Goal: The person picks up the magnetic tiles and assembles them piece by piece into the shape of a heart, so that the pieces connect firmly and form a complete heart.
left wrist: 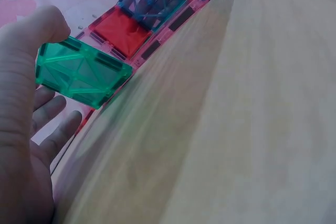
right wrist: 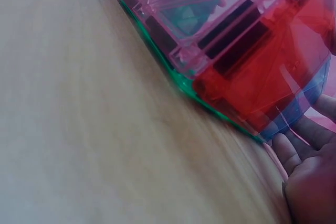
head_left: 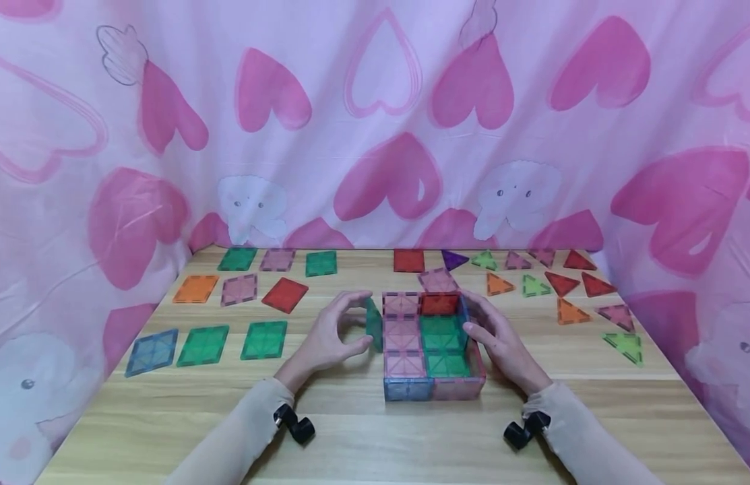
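Note:
A low open-topped box of translucent magnetic tiles (head_left: 405, 333) stands on the table, with pink and green tiles as its floor. Beside its left side, my left hand (head_left: 335, 333) pinches an upright green square magnetic tile (left wrist: 83, 72) between thumb and fingers. In the left wrist view, one end of that tile is close to the box's wall; whether they touch is unclear. My right hand (head_left: 498, 337) grips the box's back right corner at a blue magnetic tile (head_left: 463, 318), its thumb near the rim. The right wrist view shows a red wall tile (right wrist: 252, 77) and fingertips (right wrist: 286, 150) by the blue corner.
Loose square tiles lie to the left, including a blue one (head_left: 151, 351) and an orange one (head_left: 195, 289). Behind the box are a pink square (head_left: 438, 279) and a red square (head_left: 408, 261). Several triangles (head_left: 535, 285) are spread at the back right. A heart-patterned curtain (head_left: 375, 135) surrounds the table.

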`<state>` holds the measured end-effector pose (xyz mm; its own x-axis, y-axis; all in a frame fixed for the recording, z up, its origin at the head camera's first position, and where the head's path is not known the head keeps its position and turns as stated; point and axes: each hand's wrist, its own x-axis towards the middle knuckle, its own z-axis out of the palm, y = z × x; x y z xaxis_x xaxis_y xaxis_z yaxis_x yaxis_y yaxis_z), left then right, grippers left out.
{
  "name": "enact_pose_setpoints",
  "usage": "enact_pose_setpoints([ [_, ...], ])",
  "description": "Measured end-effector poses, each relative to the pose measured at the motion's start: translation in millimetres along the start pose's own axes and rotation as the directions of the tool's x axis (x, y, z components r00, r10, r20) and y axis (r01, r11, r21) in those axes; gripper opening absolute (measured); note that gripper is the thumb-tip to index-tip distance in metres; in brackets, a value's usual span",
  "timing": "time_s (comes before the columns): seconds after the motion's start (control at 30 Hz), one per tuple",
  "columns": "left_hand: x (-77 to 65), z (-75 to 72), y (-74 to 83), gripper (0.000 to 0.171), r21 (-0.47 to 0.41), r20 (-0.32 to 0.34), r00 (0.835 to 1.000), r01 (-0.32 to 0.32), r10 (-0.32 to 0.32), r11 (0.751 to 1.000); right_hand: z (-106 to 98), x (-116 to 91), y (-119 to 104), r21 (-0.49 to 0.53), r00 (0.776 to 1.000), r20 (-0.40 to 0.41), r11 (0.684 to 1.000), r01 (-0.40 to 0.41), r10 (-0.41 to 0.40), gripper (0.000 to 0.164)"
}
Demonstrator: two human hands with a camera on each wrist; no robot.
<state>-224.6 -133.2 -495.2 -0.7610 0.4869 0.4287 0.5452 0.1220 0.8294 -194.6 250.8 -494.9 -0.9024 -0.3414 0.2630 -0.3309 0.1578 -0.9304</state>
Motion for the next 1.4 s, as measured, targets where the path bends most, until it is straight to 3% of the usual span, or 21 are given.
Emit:
enact_pose_setpoints([
  [0.33,4.9,8.6,3.7,0.079,0.105,-0.017,1.0,0.026,-0.024,0.994,-0.3,0.5,-0.3,-0.007,1.0,0.004,1.0,0.003,-0.002,0.058],
  [0.57,9.3,14.5,7.3,0.075,0.103,-0.032,0.999,0.026,-0.022,0.994,-2.9,-0.6,1.1,-0.008,1.0,-0.002,1.0,0.008,-0.008,0.058],
  [0.67,12.2,8.9,10.6,0.069,0.111,-0.055,0.998,0.031,-0.025,0.993,-2.8,-0.5,2.5,-0.001,1.0,-0.003,1.0,0.015,-0.015,0.058],
  [0.77,16.7,-8.8,13.6,0.063,0.202,-0.105,0.993,0.075,-0.054,0.976,-1.9,-0.4,2.5,0.006,1.0,-0.002,1.0,0.016,-0.016,0.058],
  [0.83,19.2,-26.2,13.9,0.061,0.297,-0.167,0.983,0.129,-0.081,0.946,-1.0,0.2,2.1,0.009,1.0,-0.001,1.0,0.006,-0.006,0.058],
  [0.93,19.3,-55.0,12.9,0.06,0.435,-0.273,0.95,0.263,-0.152,0.861,0.7,1.1,1.7,0.01,1.0,0.0,1.0,0.005,-0.005,0.058],
  [1.07,12.6,-84.8,12.1,0.069,0.565,-0.354,0.884,0.463,-0.307,0.683,1.8,1.0,1.6,0.004,1.0,0.0,1.0,0.015,-0.015,0.059],
  [1.13,9.2,-93.3,14.1,0.079,0.608,-0.348,0.852,0.522,-0.391,0.598,1.1,0.8,1.7,-0.006,1.0,-0.004,1.0,0.01,-0.01,0.059],
  [1.2,8.1,-98.4,15.9,0.087,0.65,-0.325,0.834,0.54,-0.446,0.535,-0.2,2.0,1.8,-0.013,1.0,-0.004,1.0,0.006,-0.006,0.059],
  [1.23,6.5,-98.9,16.9,0.089,0.663,-0.311,0.829,0.54,-0.464,0.518,-0.2,1.6,2.0,-0.015,1.0,-0.005,1.0,0.001,-0.001,0.059],
  [1.3,5.6,-98.0,17.7,0.086,0.678,-0.288,0.831,0.528,-0.477,0.511,-0.2,1.1,2.2,-0.016,1.0,-0.01,1.0,-0.008,0.008,0.058],
  [1.4,6.7,-93.9,16.4,0.075,0.678,-0.264,0.851,0.499,-0.454,0.54,0.3,1.1,1.8,-0.004,1.0,-0.008,1.0,-0.009,0.009,0.059],
])
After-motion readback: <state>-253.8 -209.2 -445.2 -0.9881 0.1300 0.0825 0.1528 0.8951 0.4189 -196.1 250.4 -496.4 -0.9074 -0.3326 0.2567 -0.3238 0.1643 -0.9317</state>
